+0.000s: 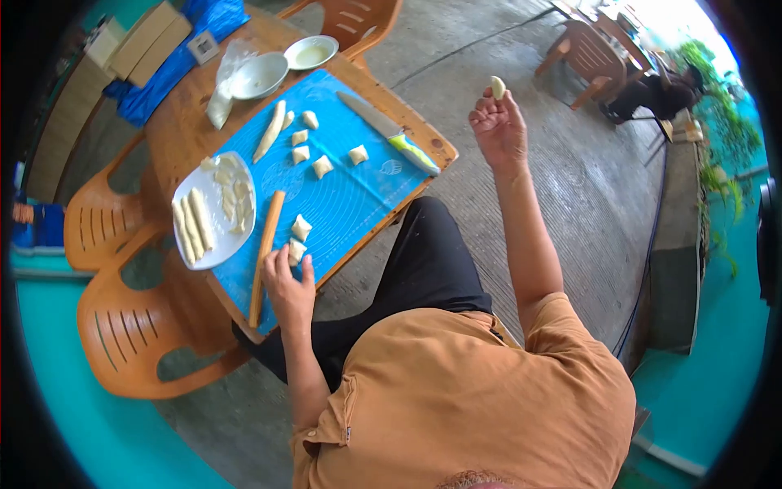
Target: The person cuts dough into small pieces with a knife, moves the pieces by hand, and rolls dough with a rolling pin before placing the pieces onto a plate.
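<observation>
Several cut dough pieces [322, 166] lie unshaped on the blue mat [358, 204] beside a part-filled plate [216, 257], the right hand [498, 126] grip pinching one raised piece [497, 85], the left hand [289, 287] spread against another piece [296, 251].

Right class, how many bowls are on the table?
2. The larger bowl sits beside the plastic bag; the smaller bowl is just beyond it. None looks hidden.

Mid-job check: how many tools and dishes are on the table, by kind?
Bowls: 2
Plate: 1
Knife: 1
Rolling pin: 1
Blue mat: 1
Total: 6
</observation>
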The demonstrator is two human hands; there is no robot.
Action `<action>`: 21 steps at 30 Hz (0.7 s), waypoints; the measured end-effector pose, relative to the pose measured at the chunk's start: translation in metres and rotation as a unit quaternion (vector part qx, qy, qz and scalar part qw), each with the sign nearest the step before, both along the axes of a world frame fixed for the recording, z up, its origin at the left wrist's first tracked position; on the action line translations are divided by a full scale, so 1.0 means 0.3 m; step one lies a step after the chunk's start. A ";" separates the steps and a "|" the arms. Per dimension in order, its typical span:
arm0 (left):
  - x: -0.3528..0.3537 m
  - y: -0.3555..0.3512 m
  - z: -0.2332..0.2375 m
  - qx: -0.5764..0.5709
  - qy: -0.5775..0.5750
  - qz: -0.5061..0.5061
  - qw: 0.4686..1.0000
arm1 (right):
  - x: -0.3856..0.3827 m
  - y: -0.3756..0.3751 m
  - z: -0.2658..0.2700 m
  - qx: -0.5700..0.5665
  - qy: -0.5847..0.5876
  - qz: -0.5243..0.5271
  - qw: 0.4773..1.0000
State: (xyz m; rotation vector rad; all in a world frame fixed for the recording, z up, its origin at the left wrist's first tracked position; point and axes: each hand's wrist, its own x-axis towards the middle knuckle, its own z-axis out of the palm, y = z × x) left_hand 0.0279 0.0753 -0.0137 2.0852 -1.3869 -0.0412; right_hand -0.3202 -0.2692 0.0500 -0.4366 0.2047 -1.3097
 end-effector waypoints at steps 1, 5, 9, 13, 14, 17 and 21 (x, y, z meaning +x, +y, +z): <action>0.002 -0.001 -0.004 -0.003 -0.017 0.001 1.000 | 0.009 0.008 0.000 -0.014 0.026 0.014 0.999; -0.001 0.001 -0.005 -0.017 -0.020 0.006 1.000 | 0.169 0.129 -0.017 -0.035 0.244 0.029 0.969; -0.006 -0.001 0.012 -0.015 -0.017 0.007 1.000 | 0.329 0.304 -0.041 -0.115 0.500 0.070 0.855; -0.003 0.000 0.001 -0.029 -0.028 0.005 0.999 | 0.487 0.380 -0.173 -0.248 0.603 0.075 0.754; -0.002 0.001 -0.002 -0.029 -0.025 0.007 0.999 | 0.544 0.437 -0.133 -0.290 0.653 0.074 0.695; -0.006 0.000 -0.002 -0.032 -0.026 0.020 0.999 | 0.616 0.478 -0.109 -0.319 0.668 0.089 0.666; -0.011 -0.002 0.005 -0.033 -0.023 0.028 0.999 | 0.666 0.496 -0.151 -0.350 0.679 0.068 0.642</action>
